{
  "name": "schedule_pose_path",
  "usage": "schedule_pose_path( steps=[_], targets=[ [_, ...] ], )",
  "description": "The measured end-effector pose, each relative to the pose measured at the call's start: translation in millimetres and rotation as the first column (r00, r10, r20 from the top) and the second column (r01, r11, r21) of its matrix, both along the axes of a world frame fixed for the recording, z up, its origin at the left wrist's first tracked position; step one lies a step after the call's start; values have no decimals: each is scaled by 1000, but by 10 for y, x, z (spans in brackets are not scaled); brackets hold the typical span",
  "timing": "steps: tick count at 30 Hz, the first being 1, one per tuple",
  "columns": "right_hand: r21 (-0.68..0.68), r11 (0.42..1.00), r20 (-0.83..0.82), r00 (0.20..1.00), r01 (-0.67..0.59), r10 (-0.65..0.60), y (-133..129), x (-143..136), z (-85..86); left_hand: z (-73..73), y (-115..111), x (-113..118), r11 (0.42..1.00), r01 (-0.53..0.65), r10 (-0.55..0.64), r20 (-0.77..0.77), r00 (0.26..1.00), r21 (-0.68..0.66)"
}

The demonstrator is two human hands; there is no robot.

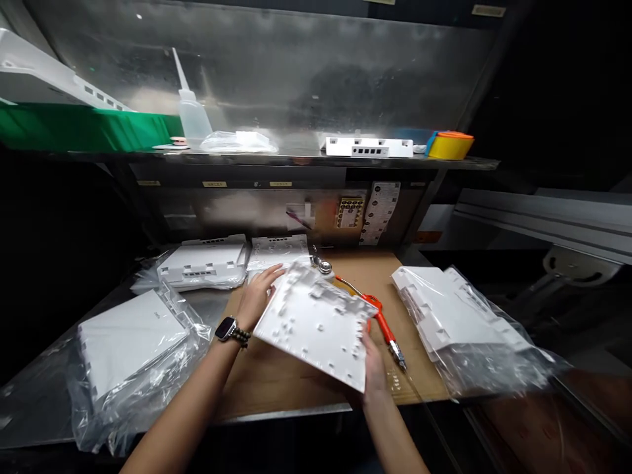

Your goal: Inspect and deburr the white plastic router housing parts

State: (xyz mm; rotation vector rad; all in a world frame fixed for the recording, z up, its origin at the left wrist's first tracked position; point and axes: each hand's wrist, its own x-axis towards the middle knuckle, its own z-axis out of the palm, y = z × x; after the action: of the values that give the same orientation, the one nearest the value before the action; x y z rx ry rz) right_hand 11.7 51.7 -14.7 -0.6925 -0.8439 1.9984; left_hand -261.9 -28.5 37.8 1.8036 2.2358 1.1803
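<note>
Between my two hands is a white plastic housing cover, tilted, with its ribbed and studded inner face up. My left hand grips its upper left edge; a watch and a beaded bracelet are on that wrist. At the lower right edge my right hand holds the cover, with its fingers partly hidden underneath. Just right of the cover an orange air blow gun lies on the cardboard sheet. A small round metal object sits behind the cover.
Bagged white housings lie at left, back left and right. Overhead, a shelf carries a green bin, a squeeze bottle, another white housing and a yellow tape roll. A metal rail juts in from the right.
</note>
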Motion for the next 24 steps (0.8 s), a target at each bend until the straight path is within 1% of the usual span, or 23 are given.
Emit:
schedule_pose_path(
  steps=[1,2,3,4,5,6,7,8,9,10,11,12,13,14,16,18,20,22,23,24],
  targets=[
    [28,993,21,993,115,-116,-52,64,-29,49,53,55,999,34,-34,-11,999,-1],
    [72,964,54,964,255,-259,-115,127,-76,97,112,106,997,73,-73,-19,997,-6],
    [139,911,95,910,389,-404,-183,189,-140,142,170,153,994,112,-112,-22,993,-15],
    [236,842,130,843,484,-521,-252,247,-218,183,226,195,989,146,-146,-22,989,-25],
    [356,775,152,786,522,-599,-315,297,-305,218,276,231,985,171,-171,-16,985,-31],
    [493,708,154,750,506,-643,-369,337,-395,247,322,263,982,188,-188,-8,982,-34],
    [629,635,142,737,449,-661,-412,365,-479,270,362,292,980,197,-197,2,980,-32],
    [748,555,125,744,365,-657,-444,381,-550,287,396,318,980,200,-200,11,980,-24],
    [838,469,109,757,279,-645,-466,385,-604,298,424,342,981,195,-195,18,981,-9],
    [898,389,97,770,205,-630,-480,381,-640,302,447,364,983,182,-182,20,983,11],
    [933,326,90,779,151,-621,-490,372,-659,302,463,383,986,161,-162,19,987,37],
    [951,285,88,783,117,-616,-498,361,-664,297,474,398,989,134,-135,14,991,66],
    [959,266,90,782,99,-616,-506,352,-658,288,479,411,990,103,-104,6,995,97],
    [961,262,97,778,90,-621,-516,345,-644,278,479,420,989,72,-72,-6,997,129],
    [957,279,125,765,75,-632,-542,342,-609,256,467,432,981,27,-18,-46,999,193],
    [948,313,166,756,54,-633,-575,347,-570,238,447,443,969,30,-2,-113,994,247],
    [932,360,205,758,42,-620,-609,353,-532,229,419,472,959,77,-23,-197,980,272],
    [904,424,244,757,49,-606,-624,366,-488,226,374,539,955,139,-61,-284,957,262],
    [879,471,267,748,70,-608,-617,378,-460,226,341,592,955,166,-82,-323,943,245],
    [839,534,298,733,104,-611,-599,396,-425,227,300,659,957,191,-103,-360,927,220]
  ],
)
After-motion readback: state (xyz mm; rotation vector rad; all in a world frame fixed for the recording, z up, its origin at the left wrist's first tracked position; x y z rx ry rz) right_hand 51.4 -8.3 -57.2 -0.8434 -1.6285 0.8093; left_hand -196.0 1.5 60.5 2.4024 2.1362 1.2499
